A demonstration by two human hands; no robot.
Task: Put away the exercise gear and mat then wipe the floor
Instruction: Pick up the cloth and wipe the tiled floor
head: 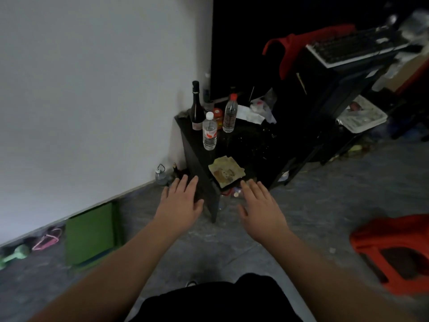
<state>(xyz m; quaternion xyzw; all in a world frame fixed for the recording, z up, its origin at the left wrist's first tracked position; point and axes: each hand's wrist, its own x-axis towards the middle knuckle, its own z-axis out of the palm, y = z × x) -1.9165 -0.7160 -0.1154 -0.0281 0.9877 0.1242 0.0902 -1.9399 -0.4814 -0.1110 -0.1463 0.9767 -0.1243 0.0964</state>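
Note:
A folded green mat [91,233] leans against the white wall at the lower left. Left of it on the floor lie a pink band [47,239] and a green dumbbell [14,254]. A stained yellowish cloth [226,171] rests on the front corner of a low black table [246,140]. My left hand [182,201] is stretched forward with straight fingers, just left of the table's corner, and holds nothing. My right hand [261,205] reaches out flat with fingers spread, its fingertips just short of the cloth.
Two clear plastic bottles [210,131] and a dark wine bottle [196,106] stand on the table. A black shelf unit with a keyboard [352,48] and a red garment [299,46] rises behind. A red plastic stool [394,254] stands at the right on the grey floor.

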